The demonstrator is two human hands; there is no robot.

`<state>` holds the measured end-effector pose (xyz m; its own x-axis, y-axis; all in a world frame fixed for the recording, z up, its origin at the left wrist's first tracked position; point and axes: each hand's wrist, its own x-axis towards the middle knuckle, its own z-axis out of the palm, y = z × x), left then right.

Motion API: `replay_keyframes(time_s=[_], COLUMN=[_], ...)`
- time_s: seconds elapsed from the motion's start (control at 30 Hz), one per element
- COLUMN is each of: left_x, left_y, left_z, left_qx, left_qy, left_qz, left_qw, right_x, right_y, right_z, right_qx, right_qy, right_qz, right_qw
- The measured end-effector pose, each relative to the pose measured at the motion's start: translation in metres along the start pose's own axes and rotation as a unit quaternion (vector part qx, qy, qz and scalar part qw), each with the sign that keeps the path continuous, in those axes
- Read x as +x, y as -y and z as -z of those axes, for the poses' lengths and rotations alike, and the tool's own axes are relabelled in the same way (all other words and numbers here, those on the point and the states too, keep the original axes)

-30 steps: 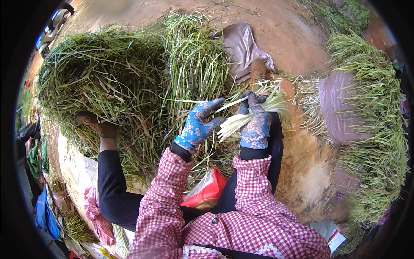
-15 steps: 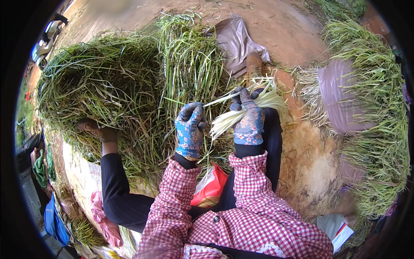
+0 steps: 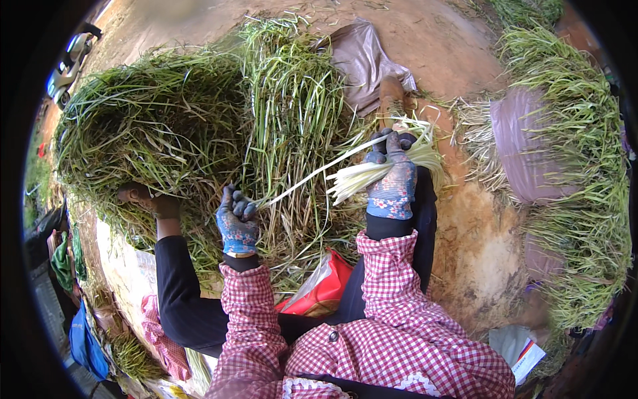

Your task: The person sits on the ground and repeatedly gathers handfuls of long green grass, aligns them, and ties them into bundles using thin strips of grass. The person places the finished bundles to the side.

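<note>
My right hand [image 3: 392, 178], in a blue flowered glove with grey fingers, is closed round a bundle of pale, whitish-yellow stalks [image 3: 352, 182] that look like blanched chives. The bundle's ends stick out on both sides of the fist. One long pale stalk [image 3: 307, 178] slants from the right hand's fingers down to my left hand [image 3: 237, 223]. The left hand wears a matching glove, and its fingers are pinched on the stalk's thin greenish end. Below and between my hands lies a heap of long green leafy stalks [image 3: 289, 126].
A large green heap [image 3: 159, 113] spreads left of centre, against my bare foot [image 3: 139, 196]. A greyish plastic sheet [image 3: 364, 63] lies beyond my other foot. Green bundles [image 3: 578, 133] with purple plastic [image 3: 528, 149] line the right side. A red bag [image 3: 325, 286] sits between my legs.
My left hand has moved left and down, away from the right hand, and the single stalk now stretches long between them. The right hand has shifted slightly right, still gripping the bundle.
</note>
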<state>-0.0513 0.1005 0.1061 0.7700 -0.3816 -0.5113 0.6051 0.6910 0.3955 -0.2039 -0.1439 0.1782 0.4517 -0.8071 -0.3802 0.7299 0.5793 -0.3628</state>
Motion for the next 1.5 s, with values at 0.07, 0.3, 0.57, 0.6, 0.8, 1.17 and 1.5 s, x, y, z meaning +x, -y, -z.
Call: replay_keyframes(time_s=[0.07,0.3,0.57,0.6,0.8,1.17,1.5], left_x=[-0.005,-0.018,-0.038,-0.042,-0.047,0.152,0.019], left_y=[-0.016,0.052,0.079,0.083,0.122,-0.004,-0.006], left_z=[0.002,-0.052,-0.022,-0.027,-0.079,0.041,0.012], left_qx=[0.212,0.66,0.073,0.129,0.523,0.787,0.311], left_qy=[-0.052,0.307,0.241,0.175,0.262,-0.097,0.11], left_qz=[-0.175,-0.298,-0.028,-0.077,-0.36,-0.386,-0.165], left_qw=[0.96,0.617,0.967,0.973,0.727,0.471,0.93], right_x=[0.003,0.01,0.001,-0.002,0.0,0.011,-0.01], right_y=[0.001,-0.002,-0.004,-0.016,-0.047,-0.062,-0.069], right_z=[0.004,0.018,0.005,0.004,0.005,0.023,0.015], right_qx=[-0.009,0.03,-0.052,-0.146,-0.28,-0.086,-0.045], right_qy=[0.008,0.067,0.116,0.08,0.087,0.197,0.252], right_qz=[0.011,-0.047,-0.032,-0.003,0.001,-0.162,-0.172], right_qw=[1.0,0.996,0.991,0.986,0.956,0.963,0.951])
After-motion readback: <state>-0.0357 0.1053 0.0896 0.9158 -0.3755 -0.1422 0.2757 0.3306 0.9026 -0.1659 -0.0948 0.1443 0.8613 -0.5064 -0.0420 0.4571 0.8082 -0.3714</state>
